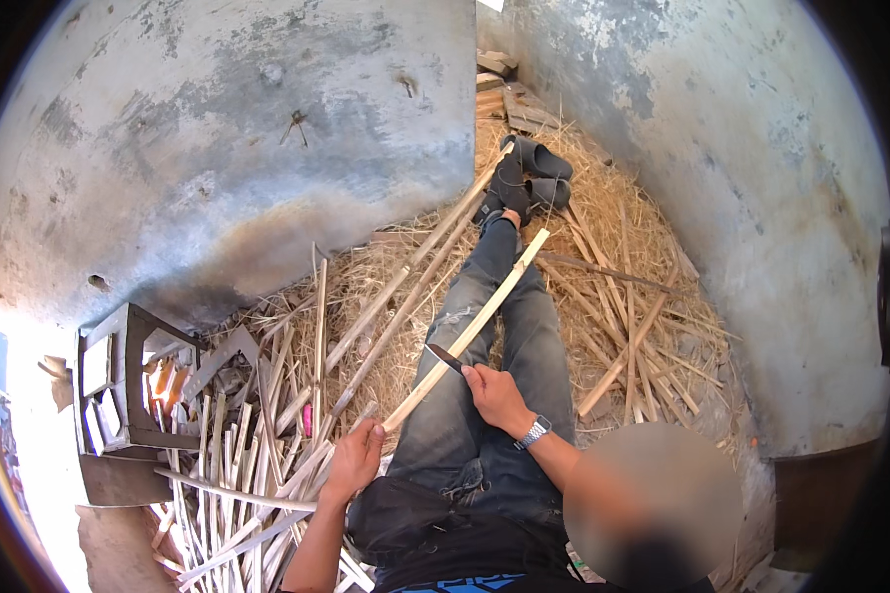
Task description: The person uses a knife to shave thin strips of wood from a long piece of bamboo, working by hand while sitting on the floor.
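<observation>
Seated in shavings, your left hand (354,457) grips a bamboo strip (468,331) while your right hand (494,393) clasps the knife (445,358) mid-strip; its far half awaits, finished slats (229,465) beside you.

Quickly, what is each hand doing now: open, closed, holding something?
Left hand: closed on the bamboo strip.
Right hand: closed on the knife, blade against the strip.

The bamboo strip (470,331) looks pale, smooth wood; the knife (445,357) has a dark, matt metal blade. Jeans (504,336) are faded denim cloth — the wristwatch (535,432) glossy metal, the wall (267,128) rough, stained plaster.
</observation>
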The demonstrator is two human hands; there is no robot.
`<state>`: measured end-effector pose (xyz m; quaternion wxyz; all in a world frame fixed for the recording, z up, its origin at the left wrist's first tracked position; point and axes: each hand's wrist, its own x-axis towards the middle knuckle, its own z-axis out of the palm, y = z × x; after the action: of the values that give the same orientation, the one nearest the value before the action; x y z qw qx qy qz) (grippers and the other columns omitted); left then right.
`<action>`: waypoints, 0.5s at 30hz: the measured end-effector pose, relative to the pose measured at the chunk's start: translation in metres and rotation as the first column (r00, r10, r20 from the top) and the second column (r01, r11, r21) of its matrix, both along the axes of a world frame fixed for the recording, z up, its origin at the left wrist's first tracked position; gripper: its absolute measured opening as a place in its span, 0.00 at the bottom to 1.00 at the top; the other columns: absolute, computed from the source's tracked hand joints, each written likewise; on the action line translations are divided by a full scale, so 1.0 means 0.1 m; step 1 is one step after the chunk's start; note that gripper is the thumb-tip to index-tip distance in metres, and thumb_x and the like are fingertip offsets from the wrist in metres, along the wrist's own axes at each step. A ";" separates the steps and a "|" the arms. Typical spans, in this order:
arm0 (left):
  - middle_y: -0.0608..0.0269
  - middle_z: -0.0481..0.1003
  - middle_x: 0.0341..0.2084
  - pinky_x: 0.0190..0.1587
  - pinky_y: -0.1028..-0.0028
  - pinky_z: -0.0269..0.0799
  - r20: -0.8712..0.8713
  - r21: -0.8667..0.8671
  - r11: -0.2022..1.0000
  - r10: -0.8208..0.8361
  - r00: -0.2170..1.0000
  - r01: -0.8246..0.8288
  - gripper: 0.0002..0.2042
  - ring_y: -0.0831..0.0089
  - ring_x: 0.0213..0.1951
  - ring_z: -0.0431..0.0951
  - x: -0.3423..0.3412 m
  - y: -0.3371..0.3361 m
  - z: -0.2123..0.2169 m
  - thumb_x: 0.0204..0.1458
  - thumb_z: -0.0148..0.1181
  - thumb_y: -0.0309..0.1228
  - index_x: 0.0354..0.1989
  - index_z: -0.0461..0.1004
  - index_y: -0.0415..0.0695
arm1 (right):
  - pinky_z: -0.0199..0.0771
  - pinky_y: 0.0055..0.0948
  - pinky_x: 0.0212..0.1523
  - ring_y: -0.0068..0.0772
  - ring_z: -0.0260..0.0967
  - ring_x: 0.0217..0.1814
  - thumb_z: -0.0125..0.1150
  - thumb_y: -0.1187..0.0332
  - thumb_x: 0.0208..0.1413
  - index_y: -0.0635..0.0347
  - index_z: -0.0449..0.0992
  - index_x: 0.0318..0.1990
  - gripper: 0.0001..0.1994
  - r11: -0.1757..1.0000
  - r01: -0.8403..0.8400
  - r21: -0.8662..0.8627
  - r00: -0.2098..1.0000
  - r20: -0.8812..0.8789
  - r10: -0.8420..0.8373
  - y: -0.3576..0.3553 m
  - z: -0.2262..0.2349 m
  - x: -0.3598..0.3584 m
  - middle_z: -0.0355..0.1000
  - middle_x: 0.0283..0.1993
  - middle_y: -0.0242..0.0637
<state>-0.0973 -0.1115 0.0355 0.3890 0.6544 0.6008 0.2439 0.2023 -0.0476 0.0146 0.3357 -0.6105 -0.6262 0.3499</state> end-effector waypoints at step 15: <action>0.76 0.53 0.14 0.17 0.76 0.43 0.518 -0.792 0.585 0.492 0.699 0.175 0.20 0.82 0.14 0.49 0.37 0.49 -0.15 0.75 0.41 0.46 0.32 0.66 0.46 | 0.67 0.62 0.32 0.71 0.71 0.33 0.50 0.54 0.73 0.64 0.72 0.30 0.23 0.942 0.254 0.219 0.955 0.096 -0.280 0.81 -0.31 0.39 0.73 0.27 0.61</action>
<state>-0.0604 -0.0623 0.0200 0.8064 0.2049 0.5121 0.2134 0.2417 0.0331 -0.0161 0.4008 -0.6729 -0.5902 0.1957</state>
